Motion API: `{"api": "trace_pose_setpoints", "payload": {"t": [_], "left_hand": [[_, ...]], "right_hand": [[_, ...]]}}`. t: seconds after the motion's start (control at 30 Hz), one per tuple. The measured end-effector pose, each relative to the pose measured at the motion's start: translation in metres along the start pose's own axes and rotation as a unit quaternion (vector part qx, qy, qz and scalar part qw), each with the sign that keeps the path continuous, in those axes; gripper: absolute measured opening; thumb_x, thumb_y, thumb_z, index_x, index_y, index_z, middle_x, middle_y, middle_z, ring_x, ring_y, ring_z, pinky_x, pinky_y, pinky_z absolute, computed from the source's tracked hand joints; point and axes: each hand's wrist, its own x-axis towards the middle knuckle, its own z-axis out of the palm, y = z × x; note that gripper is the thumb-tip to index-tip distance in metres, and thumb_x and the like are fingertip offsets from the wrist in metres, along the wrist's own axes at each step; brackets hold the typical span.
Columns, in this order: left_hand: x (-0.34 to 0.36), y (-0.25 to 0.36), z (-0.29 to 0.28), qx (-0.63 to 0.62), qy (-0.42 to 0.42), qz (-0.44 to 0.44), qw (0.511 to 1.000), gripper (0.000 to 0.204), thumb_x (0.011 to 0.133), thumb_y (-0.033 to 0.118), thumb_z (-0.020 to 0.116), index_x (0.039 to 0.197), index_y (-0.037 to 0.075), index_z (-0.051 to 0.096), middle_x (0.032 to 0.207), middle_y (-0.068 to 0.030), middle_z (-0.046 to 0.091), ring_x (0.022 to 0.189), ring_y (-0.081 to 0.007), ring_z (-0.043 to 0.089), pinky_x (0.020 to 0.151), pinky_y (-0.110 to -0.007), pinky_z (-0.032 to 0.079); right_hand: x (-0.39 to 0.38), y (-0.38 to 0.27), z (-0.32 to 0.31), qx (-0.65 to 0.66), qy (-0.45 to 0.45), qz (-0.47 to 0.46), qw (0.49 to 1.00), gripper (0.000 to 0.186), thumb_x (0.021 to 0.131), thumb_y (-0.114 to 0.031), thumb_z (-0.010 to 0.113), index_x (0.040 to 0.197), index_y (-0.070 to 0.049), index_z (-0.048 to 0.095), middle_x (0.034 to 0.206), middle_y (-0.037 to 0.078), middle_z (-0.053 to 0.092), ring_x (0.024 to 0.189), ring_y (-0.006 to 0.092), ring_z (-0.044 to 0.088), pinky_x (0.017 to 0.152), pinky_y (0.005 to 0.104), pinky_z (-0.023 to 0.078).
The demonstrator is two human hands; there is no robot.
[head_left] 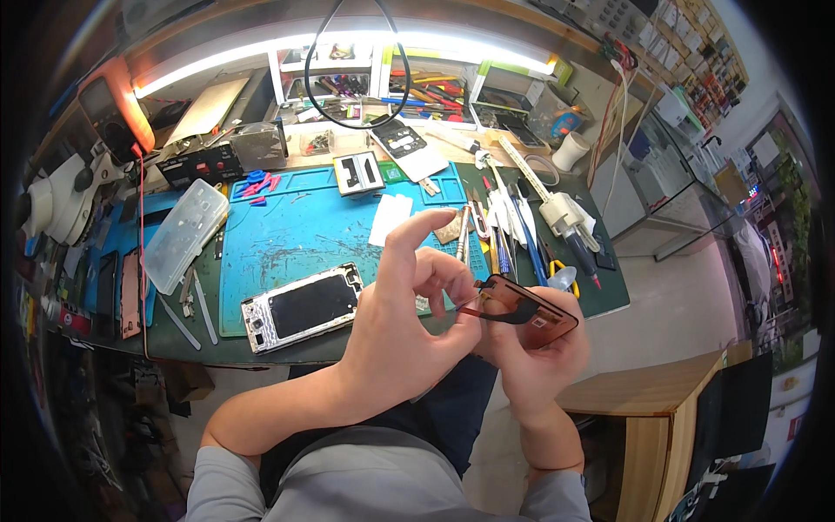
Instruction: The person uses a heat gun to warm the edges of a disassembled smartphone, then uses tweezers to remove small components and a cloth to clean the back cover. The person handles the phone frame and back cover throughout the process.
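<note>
My right hand (544, 365) is closed round the edges of a phone screen panel (552, 315) with a copper-coloured back, raised above the bench's front edge. A dark ribbon cable (504, 315) runs across that back toward my left hand (396, 322). The left thumb and a fingertip pinch at the cable's end, while the index finger is raised and bent; exactly what lies between the tips is partly hidden. Left of my left hand, an opened phone frame (304, 306) with a dark rectangular centre lies on the blue work mat (278, 235).
Tweezers, pens and screwdrivers (504, 226) lie at the mat's right, near a large syringe (570, 222). A clear plastic box (185, 235) and metal pry tools (204, 309) are on the left. Phone parts (409, 152) sit at the back. A black cable loop (358, 122) hangs above.
</note>
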Motion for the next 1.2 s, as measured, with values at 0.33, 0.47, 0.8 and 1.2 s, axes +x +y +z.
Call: {"api": "trace_pose_setpoints", "payload": {"t": [0.33, 0.47, 0.8, 1.2], "left_hand": [[0.002, 0.001, 0.001, -0.006, -0.010, -0.008, 1.000, 0.072, 0.079, -0.002, 0.070, 0.141, 0.005, 0.034, 0.085, -0.0059, 0.066, 0.074, -0.0126, 0.062, 0.073, -0.027, 0.052], [0.004, 0.004, -0.001, -0.011, -0.034, -0.036, 0.999, 0.070, 0.081, -0.004, 0.067, 0.142, 0.005, 0.033, 0.087, -0.0064, 0.063, 0.078, -0.0127, 0.061, 0.077, -0.028, 0.052], [0.007, 0.012, -0.007, -0.017, -0.078, -0.041, 0.996, 0.072, 0.083, -0.009, 0.064, 0.145, 0.006, 0.032, 0.094, -0.0054, 0.059, 0.084, -0.0097, 0.057, 0.078, -0.026, 0.049], [0.008, 0.013, -0.003, 0.056, -0.056, 0.030, 0.996, 0.077, 0.080, -0.008, 0.069, 0.147, 0.006, 0.032, 0.091, -0.0059, 0.065, 0.076, -0.0090, 0.061, 0.066, -0.024, 0.049]], "right_hand": [[0.008, -0.001, 0.000, 0.041, 0.054, 0.079, 0.995, 0.044, 0.071, -0.003, 0.083, 0.108, -0.002, 0.059, 0.093, 0.004, 0.068, 0.085, 0.0073, 0.064, 0.075, 0.0225, 0.051], [0.010, 0.001, -0.004, 0.018, 0.036, 0.067, 0.997, 0.046, 0.072, -0.002, 0.082, 0.110, -0.003, 0.056, 0.097, 0.003, 0.066, 0.089, 0.0075, 0.064, 0.077, 0.0223, 0.050], [0.016, -0.010, -0.007, 0.047, -0.014, 0.094, 0.994, 0.043, 0.076, 0.004, 0.078, 0.112, -0.002, 0.055, 0.102, 0.005, 0.064, 0.094, 0.0094, 0.064, 0.083, 0.0241, 0.052], [0.014, -0.008, -0.011, 0.088, -0.011, 0.105, 0.990, 0.041, 0.076, 0.006, 0.078, 0.111, 0.000, 0.057, 0.103, 0.009, 0.069, 0.095, 0.0141, 0.068, 0.085, 0.0269, 0.054]]}}
